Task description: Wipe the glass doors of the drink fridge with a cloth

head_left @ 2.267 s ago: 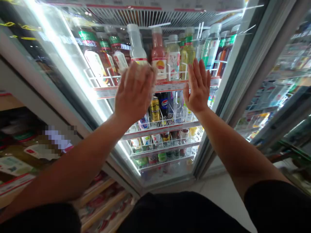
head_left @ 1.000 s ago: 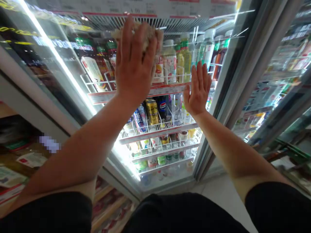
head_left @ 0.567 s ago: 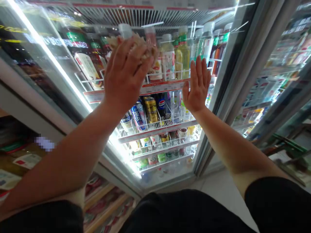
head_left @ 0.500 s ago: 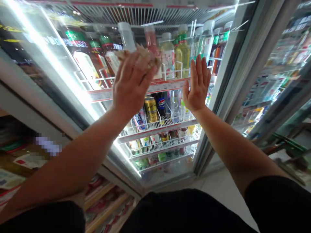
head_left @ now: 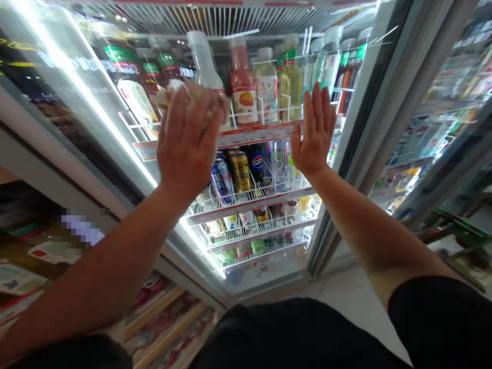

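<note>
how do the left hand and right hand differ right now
The left hand covers a crumpled pale cloth; the right hand shows nothing held. The left hand looks slightly blurred, the right hand sharper. The left hand appears larger in the picture than the right hand. Both are raised, palms toward the glass door.

The person wore a black short-sleeved shirt [head_left: 300,333], plain where visible. The right sleeve [head_left: 430,312] and left sleeve [head_left: 73,353] were equally black; the right forearm [head_left: 365,225], left forearm [head_left: 126,246], right hand [head_left: 315,136] and left hand [head_left: 186,148] were bare.
</note>
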